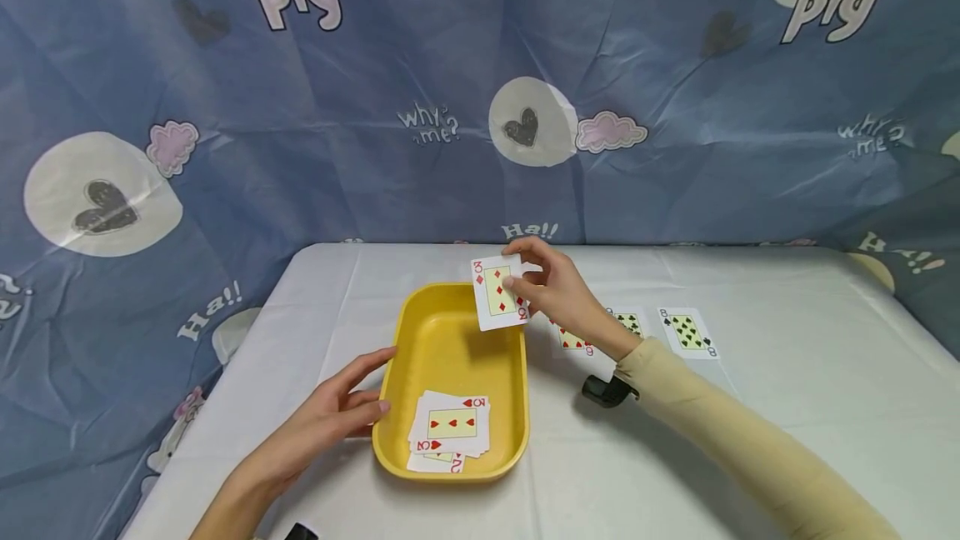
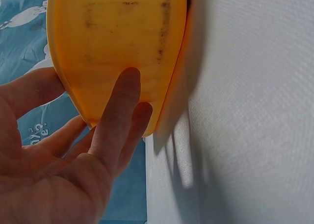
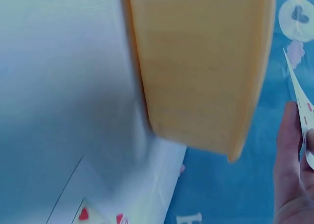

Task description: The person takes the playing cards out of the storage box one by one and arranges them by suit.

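Note:
My right hand (image 1: pixel 551 282) pinches a three of diamonds card (image 1: pixel 491 311) between thumb and fingers, over the far right corner of a yellow tray (image 1: pixel 527 407). In the right wrist view, that card (image 3: pixel 300 99) shows almost edge-on at the right side. My left hand (image 1: pixel 337 407) rests its fingertips along the tray's left side, with fingers mostly extended. The left wrist view shows fingers (image 2: pixel 130 87) at the tray's outer wall (image 2: pixel 122 33). Inside the tray's near end lies a small pile of cards, a three of hearts (image 1: pixel 453 436) on top and a two (image 1: pixel 427 462) partly covered.
Right of the tray, cards lie in a row on the white tabletop (image 1: pixel 600 473): a red card (image 1: pixel 572 340) and a black-suited card (image 1: pixel 630 319), both partly behind my right arm, then a black eight (image 1: pixel 686 332). A blue printed cloth (image 1: pixel 420 182) hangs behind the table.

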### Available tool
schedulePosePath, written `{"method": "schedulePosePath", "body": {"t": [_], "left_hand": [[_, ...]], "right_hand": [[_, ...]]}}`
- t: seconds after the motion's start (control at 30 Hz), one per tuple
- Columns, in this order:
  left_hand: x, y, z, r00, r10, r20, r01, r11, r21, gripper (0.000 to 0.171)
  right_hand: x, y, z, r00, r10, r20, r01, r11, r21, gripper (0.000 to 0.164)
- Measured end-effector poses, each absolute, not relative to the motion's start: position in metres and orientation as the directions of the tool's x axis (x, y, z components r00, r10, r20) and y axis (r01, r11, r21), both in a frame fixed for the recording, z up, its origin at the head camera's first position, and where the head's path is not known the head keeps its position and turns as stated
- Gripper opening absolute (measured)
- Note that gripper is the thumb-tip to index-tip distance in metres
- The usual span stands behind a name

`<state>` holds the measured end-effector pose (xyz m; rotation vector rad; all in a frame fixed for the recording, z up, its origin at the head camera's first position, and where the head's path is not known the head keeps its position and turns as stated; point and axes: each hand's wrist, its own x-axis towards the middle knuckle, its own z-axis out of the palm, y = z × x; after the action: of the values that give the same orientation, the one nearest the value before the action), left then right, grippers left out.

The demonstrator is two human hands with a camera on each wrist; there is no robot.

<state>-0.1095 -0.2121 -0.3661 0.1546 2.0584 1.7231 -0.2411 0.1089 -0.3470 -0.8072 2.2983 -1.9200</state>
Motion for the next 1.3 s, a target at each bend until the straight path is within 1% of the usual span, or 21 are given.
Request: {"method": "schedulePosePath", "body": {"t": [0.1,0.37,0.7,1.0,1.17,1.3], "left_hand": [[-0.110,-0.212,-0.366,-0.891,0.364,-0.271,-0.202,0.216,0.955,0.066],[-0.112,-0.213,-0.368,-0.890,0.355,-0.285,-0.217,0.220,0.951,0.067],[-0.113,-0.213,-0.367,-0.889,0.348,-0.298,-0.227,0.229,0.946,0.067],[-0.113,-0.212,-0.365,-0.889,0.333,-0.316,-0.243,0.242,0.939,0.068],[-0.113,-0.211,-0.364,-0.889,0.333,-0.314,-0.244,0.236,0.941,0.068],[-0.114,-0.211,-0.365,-0.887,0.337,-0.315,-0.245,0.235,0.941,0.068]], "right_hand": [[-0.239,0.121,-0.346,-0.875,-0.384,0.296,-0.354,0.089,-0.931,0.040],[-0.234,0.158,-0.343,-0.902,-0.305,0.307,-0.357,0.126,-0.925,0.041],[-0.232,0.204,-0.341,-0.917,-0.255,0.306,-0.353,0.164,-0.921,0.042],[-0.230,0.253,-0.342,-0.928,-0.229,0.296,-0.351,0.260,-0.900,0.043],[-0.226,0.283,-0.343,-0.936,-0.209,0.283,-0.343,0.356,-0.870,0.043],[-0.221,0.310,-0.348,-0.948,-0.166,0.270,-0.316,0.419,-0.851,0.043]]}}
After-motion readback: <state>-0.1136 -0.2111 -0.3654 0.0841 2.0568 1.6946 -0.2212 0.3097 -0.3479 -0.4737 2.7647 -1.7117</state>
